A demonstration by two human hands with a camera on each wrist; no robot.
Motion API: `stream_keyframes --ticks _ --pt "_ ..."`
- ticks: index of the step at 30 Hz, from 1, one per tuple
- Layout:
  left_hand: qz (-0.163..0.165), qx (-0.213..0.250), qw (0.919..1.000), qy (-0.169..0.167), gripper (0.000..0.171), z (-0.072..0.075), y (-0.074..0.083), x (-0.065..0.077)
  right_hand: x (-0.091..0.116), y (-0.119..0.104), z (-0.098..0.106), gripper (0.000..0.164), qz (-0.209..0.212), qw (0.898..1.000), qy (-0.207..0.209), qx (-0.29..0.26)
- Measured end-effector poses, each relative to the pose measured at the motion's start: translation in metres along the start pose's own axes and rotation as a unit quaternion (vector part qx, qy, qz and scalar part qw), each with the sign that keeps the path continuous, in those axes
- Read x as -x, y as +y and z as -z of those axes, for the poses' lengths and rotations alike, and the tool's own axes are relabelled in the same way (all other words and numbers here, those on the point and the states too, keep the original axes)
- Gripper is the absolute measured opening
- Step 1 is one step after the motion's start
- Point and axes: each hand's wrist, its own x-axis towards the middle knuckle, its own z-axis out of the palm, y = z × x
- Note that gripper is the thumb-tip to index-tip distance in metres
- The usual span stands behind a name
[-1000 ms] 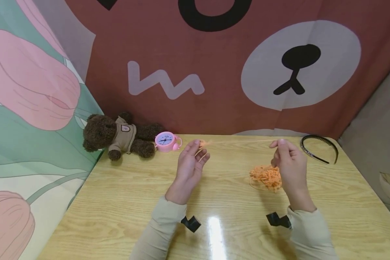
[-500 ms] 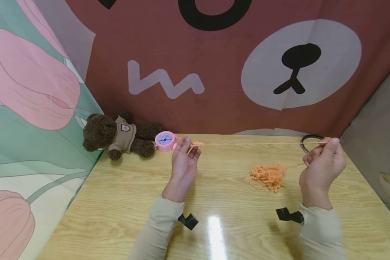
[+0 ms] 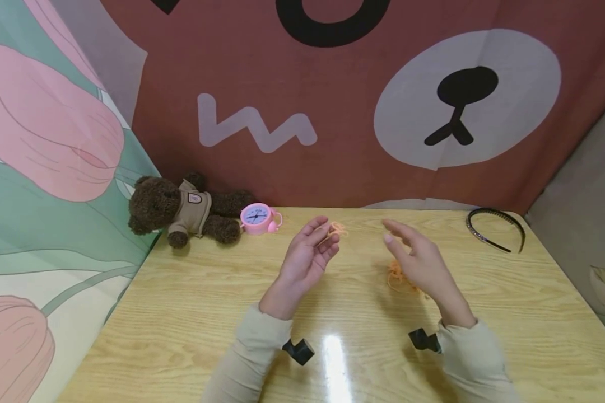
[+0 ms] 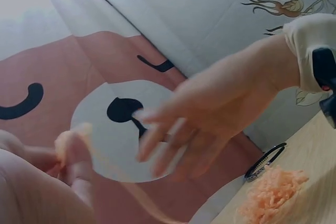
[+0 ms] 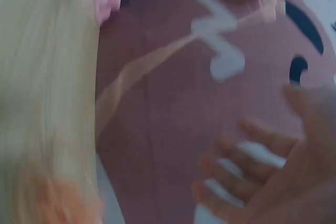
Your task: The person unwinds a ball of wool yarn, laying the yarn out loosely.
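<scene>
My left hand (image 3: 303, 262) is raised above the table, pinching a small loop of orange yarn (image 3: 338, 228) between thumb and fingers. In the left wrist view a loose strand (image 4: 137, 195) hangs down from that pinch. My right hand (image 3: 426, 266), blurred in both wrist views, is spread and holds nothing; its fingers face the left hand across a gap. Below the right hand lies a tangled pile of orange yarn (image 4: 274, 193), partly covered by that hand in the head view.
A brown teddy bear (image 3: 194, 210) lies at the table's back left, beside a pink alarm clock (image 3: 256, 217). Near the back right corner is a black headband (image 3: 522, 235). A printed cloth backdrop (image 3: 343, 173) rises behind the wooden table (image 3: 181, 336).
The right hand pulled a strand taut far to the right, then let it go and came back left. The left hand shifted left, then back right, keeping its yarn.
</scene>
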Motion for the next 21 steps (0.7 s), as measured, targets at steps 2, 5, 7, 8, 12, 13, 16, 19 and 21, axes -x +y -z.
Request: stream_keyframes --ticks 2,5,7,8,12,13,16,19,21 --pt "0.018 -0.030 0.9990 -0.027 0.017 -0.001 -0.002 0.002 0.002 -0.008 -0.011 0.050 0.016 0.998 -0.038 -0.039" --pt "0.031 -0.068 0.9961 -0.047 0.030 0.000 -0.004 0.004 0.005 -0.017 -0.020 0.038 0.028 0.994 -0.072 -0.078" --pt "0.018 -0.092 0.9948 -0.042 0.036 0.001 -0.005 0.003 0.007 -0.020 -0.020 0.030 0.029 0.995 -0.055 -0.083" --pt "0.008 -0.104 0.9939 -0.035 0.037 0.002 -0.005 0.003 0.007 -0.021 -0.018 0.026 0.027 0.995 -0.036 -0.084" --pt "-0.053 -0.189 0.9806 -0.002 0.031 0.005 -0.007 -0.001 0.009 -0.019 -0.008 0.024 0.015 0.994 0.061 -0.094" --pt "-0.066 -0.213 0.9748 0.004 0.028 0.006 -0.007 -0.002 0.009 -0.018 -0.005 0.025 0.013 0.992 0.083 -0.094" --pt "-0.095 -0.275 0.9565 0.014 0.022 0.006 -0.008 -0.003 0.009 -0.018 0.000 0.029 0.002 0.984 0.135 -0.114" --pt "-0.112 -0.278 0.9535 0.028 0.019 0.007 -0.007 -0.004 0.009 -0.019 0.003 0.032 -0.008 0.971 0.188 -0.144" --pt "-0.121 -0.245 0.9608 0.045 0.016 0.007 -0.005 -0.005 0.009 -0.019 0.005 0.031 -0.010 0.959 0.223 -0.174"
